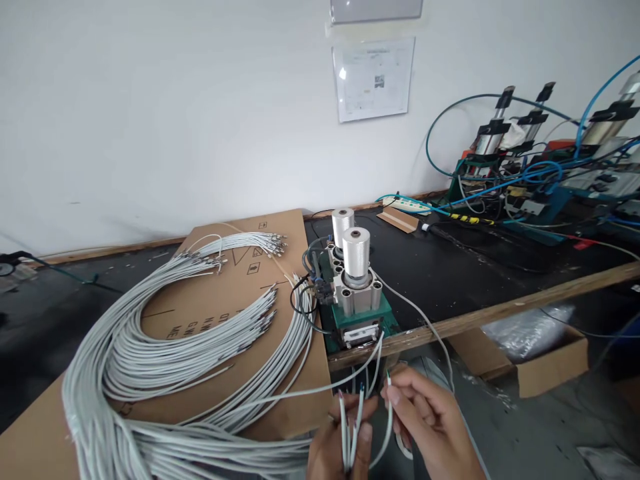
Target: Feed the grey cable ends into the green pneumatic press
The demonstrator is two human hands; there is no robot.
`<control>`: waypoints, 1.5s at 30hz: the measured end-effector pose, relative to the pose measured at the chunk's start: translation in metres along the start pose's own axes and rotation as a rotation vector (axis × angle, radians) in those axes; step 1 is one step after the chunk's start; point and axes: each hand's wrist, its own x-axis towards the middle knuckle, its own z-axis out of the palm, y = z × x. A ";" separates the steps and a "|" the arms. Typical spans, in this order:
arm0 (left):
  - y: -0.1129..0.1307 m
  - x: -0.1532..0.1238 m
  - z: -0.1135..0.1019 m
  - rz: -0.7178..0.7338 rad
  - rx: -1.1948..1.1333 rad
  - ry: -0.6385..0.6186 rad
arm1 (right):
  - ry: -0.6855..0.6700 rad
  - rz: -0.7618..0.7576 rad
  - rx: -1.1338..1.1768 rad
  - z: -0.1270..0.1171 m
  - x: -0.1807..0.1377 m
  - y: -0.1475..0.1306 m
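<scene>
My left hand (337, 443) sits at the bottom edge, its fingers closed around a few grey cable ends (350, 420) that point upward. My right hand (430, 423) is beside it, pinching a single grey cable end (389, 383) between thumb and forefinger, just below the front slot of a green pneumatic press (357, 313) with two silver cylinders. One grey cable (373, 353) runs up into that slot. A large bundle of grey cables (165, 373) curves over a flat cardboard sheet (235, 287) on the left.
The press stands at the wooden edge of a black bench (450, 267). More pneumatic machines with blue hoses (530, 167) crowd the far right. An open cardboard box (540, 347) with plastic wrap lies below the bench. A laminated sheet (374, 79) hangs on the white wall.
</scene>
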 end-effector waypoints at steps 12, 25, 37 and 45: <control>0.039 0.022 -0.012 -0.157 -0.144 -0.061 | -0.218 -0.200 -0.230 0.003 -0.007 -0.011; 0.022 0.016 -0.010 -0.347 -0.310 -0.142 | -0.291 -0.209 -0.354 -0.002 -0.008 -0.012; 0.024 0.030 -0.015 -0.151 -0.099 -0.269 | -0.256 -0.204 -0.332 0.003 -0.013 -0.001; 0.032 0.031 -0.018 -0.087 -0.004 -0.350 | -0.139 -0.219 -0.147 0.014 -0.016 0.019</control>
